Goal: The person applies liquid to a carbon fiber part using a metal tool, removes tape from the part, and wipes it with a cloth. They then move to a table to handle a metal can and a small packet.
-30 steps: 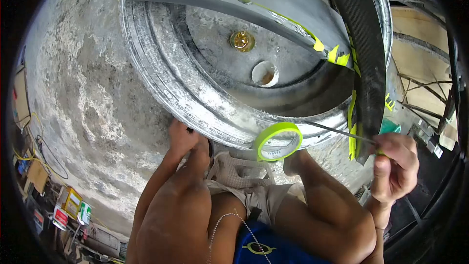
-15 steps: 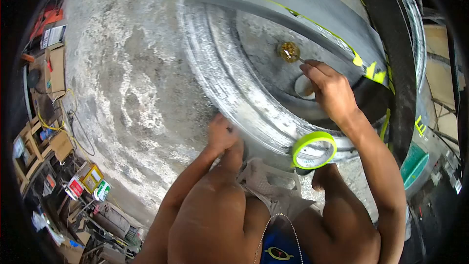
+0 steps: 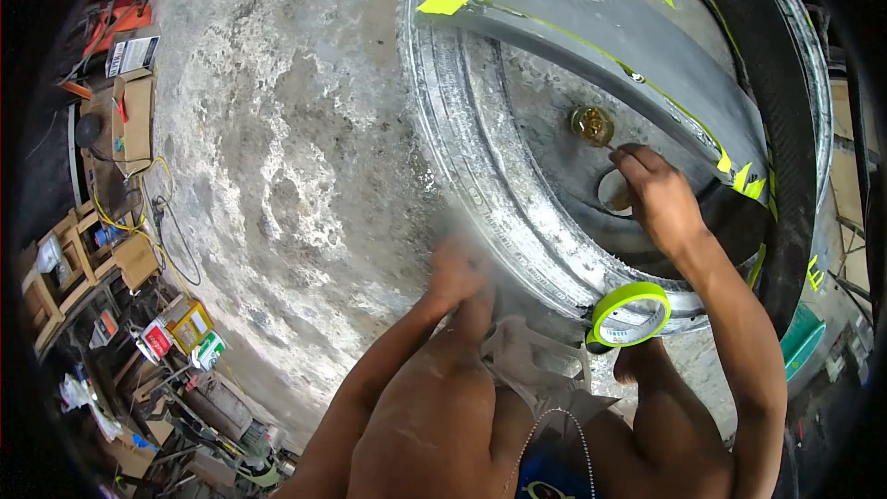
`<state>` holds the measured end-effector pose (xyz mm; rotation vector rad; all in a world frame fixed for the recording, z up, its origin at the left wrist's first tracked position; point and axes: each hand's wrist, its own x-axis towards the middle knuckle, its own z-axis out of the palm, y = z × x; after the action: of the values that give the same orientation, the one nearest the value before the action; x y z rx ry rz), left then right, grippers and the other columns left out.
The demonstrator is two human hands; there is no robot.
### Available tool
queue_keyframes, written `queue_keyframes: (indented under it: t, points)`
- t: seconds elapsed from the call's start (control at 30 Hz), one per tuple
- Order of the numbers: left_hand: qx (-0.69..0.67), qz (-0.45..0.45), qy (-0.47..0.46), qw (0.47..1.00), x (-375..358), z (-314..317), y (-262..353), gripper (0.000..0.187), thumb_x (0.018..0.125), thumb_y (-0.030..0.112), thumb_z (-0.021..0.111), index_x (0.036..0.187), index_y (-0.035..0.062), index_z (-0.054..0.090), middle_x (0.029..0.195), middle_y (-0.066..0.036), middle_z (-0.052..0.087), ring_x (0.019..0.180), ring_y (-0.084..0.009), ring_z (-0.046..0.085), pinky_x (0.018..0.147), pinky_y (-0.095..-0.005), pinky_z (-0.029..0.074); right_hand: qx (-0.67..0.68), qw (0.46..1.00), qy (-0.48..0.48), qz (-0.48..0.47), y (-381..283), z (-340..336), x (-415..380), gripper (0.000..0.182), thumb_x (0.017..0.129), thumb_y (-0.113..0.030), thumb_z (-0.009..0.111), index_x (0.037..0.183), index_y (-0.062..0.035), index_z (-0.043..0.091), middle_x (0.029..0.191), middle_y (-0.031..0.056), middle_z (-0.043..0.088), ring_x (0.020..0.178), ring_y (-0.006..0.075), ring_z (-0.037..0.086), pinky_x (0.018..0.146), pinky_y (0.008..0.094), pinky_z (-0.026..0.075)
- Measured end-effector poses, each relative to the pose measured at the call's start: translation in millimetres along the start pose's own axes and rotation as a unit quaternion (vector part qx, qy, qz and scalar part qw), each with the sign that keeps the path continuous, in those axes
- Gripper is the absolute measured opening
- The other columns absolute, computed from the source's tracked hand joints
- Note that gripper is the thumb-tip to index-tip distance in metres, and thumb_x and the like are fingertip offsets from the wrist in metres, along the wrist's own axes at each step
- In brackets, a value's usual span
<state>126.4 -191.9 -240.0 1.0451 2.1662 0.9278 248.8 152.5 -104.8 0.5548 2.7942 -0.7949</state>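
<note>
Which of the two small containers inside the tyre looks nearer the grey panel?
The jar with golden contents, close to the grey panel; the white cup is farther off, partly hidden by the right hand.

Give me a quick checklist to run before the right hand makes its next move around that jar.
1. Right hand grips the thin tool: ok, pinched at the fingertips.
2. Jar within the tool's reach: ok, the tool points to its near side; depth of the tip, cannot tell.
3. White cup clear of the hand: not ok, the hand partly covers it in this view.
4. Tape roll secure at the edge of the tire: cannot tell.
5. Left hand free: cannot tell, it is blurred.
</note>
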Motion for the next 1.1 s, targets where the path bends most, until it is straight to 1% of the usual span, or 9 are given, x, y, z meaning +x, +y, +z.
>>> queue_keyframes:
  t: [0.03,0.13,0.27,0.37,0.43,0.63,0.83,0.9,1.1]
  points:
    - [0.002,-0.001,0.001,1.0,0,1,-1,0.01,0.074,0.01,0.068,0.071,0.0053,0.06,0.08,-0.015,0.058,0.077,-0.0376,0.058,0.07,-0.0467,0.048,0.016,0.999,0.03,-0.002,-6,-4,-6,0.05,0.071,0.012,0.059,0.118,-0.0052,0.061,0.121,0.0155,0.061,0.103,0.0378,0.065,0.085,0.0442,0.056]
    - [0.02,-0.01,0.01,1.0,-5,5,-4,0.011,0.073,0.009,0.068,0.07,0.0049,0.058,0.077,-0.014,0.057,0.074,-0.0378,0.057,0.069,-0.0462,0.048,0.033,0.996,0.079,0.0,-7,-7,-19,0.049,0.071,0.013,0.058,0.117,-0.0058,0.061,0.121,0.0154,0.06,0.101,0.0387,0.065,0.083,0.0443,0.057]
    - [0.015,-0.022,0.006,1.0,-4,9,-7,0.012,0.073,0.011,0.069,0.07,0.0048,0.058,0.077,-0.015,0.057,0.073,-0.0382,0.057,0.068,-0.0462,0.048,0.038,0.996,0.08,-0.004,0,-6,-33,0.048,0.072,0.013,0.057,0.116,-0.0065,0.061,0.122,0.0143,0.06,0.099,0.0391,0.066,0.082,0.0446,0.058]
    - [0.035,-0.031,0.003,0.999,-3,6,-3,0.013,0.073,0.014,0.069,0.072,0.0051,0.06,0.078,-0.015,0.059,0.075,-0.0387,0.059,0.068,-0.0471,0.049,0.021,0.999,0.045,-0.003,-2,-13,-39,0.047,0.073,0.013,0.059,0.116,-0.006,0.062,0.122,0.0138,0.061,0.099,0.0389,0.066,0.082,0.0443,0.058]
    - [0.044,-0.039,-0.002,0.998,-5,6,-3,0.013,0.073,0.015,0.069,0.072,0.0053,0.061,0.079,-0.015,0.059,0.076,-0.0389,0.06,0.069,-0.0475,0.05,0.012,0.998,0.065,-0.016,-4,-16,-42,0.041,0.075,0.015,0.06,0.111,-0.0031,0.065,0.118,0.015,0.063,0.1,0.037,0.066,0.081,0.042,0.057]
    - [0.034,-0.045,-0.018,0.998,-7,9,-10,0.013,0.073,0.017,0.07,0.071,0.0061,0.062,0.081,-0.016,0.061,0.077,-0.0393,0.061,0.07,-0.0482,0.05,0.04,0.993,0.11,-0.013,-15,-31,-50,0.036,0.075,0.016,0.061,0.106,-0.0022,0.068,0.115,0.0153,0.064,0.098,0.0335,0.068,0.079,0.0384,0.058]
    - [0.054,0.007,-0.013,0.998,-9,14,-17,0.014,0.073,0.016,0.069,0.07,0.0053,0.061,0.079,-0.017,0.06,0.075,-0.0399,0.059,0.068,-0.0492,0.049,0.072,0.985,0.155,0.001,-15,-34,-57,0.034,0.076,0.014,0.063,0.106,-0.0024,0.069,0.111,0.0152,0.065,0.096,0.0329,0.068,0.078,0.0373,0.057]
    - [0.014,-0.048,-0.01,0.999,-11,15,-17,0.013,0.072,0.014,0.069,0.07,0.0045,0.061,0.079,-0.017,0.059,0.075,-0.0402,0.059,0.068,-0.0495,0.048,0.07,0.985,0.158,0.007,-15,-36,-58,0.034,0.076,0.014,0.063,0.105,-0.0023,0.069,0.111,0.0154,0.065,0.096,0.0328,0.068,0.079,0.0372,0.057]
    - [0.028,-0.03,-0.019,0.999,-12,14,-20,0.015,0.07,0.013,0.07,0.067,0.0024,0.06,0.078,-0.018,0.059,0.075,-0.0409,0.058,0.068,-0.0496,0.047,0.067,0.983,0.169,0.008,-15,-38,-62,0.032,0.077,0.014,0.064,0.104,-0.0014,0.069,0.111,0.0161,0.065,0.094,0.0329,0.068,0.079,0.0374,0.057]
